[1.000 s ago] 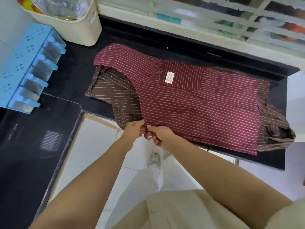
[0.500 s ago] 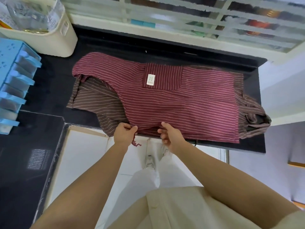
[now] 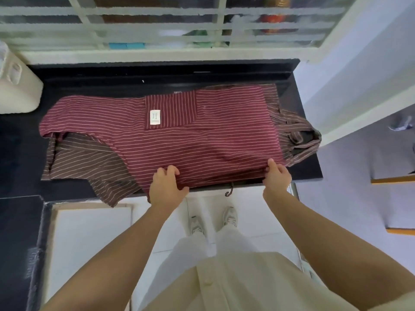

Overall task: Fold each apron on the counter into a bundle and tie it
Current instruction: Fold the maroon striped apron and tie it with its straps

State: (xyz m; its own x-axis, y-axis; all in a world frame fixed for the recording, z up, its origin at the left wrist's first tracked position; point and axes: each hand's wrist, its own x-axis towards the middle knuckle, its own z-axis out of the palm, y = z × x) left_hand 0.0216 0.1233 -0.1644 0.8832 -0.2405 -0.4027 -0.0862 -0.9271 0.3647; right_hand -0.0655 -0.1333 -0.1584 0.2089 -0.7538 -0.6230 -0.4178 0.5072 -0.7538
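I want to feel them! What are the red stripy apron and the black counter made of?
The maroon striped apron looks like thin woven cloth, probably cotton: matte, with soft wrinkles and a folded-over corner. The black counter looks like polished stone, maybe granite: flat, hard-edged and shiny with pale reflections; laminate is possible.

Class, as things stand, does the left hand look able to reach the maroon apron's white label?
Probably yes: the white label lies uncovered atop the maroon apron, nothing between it and the left hand.
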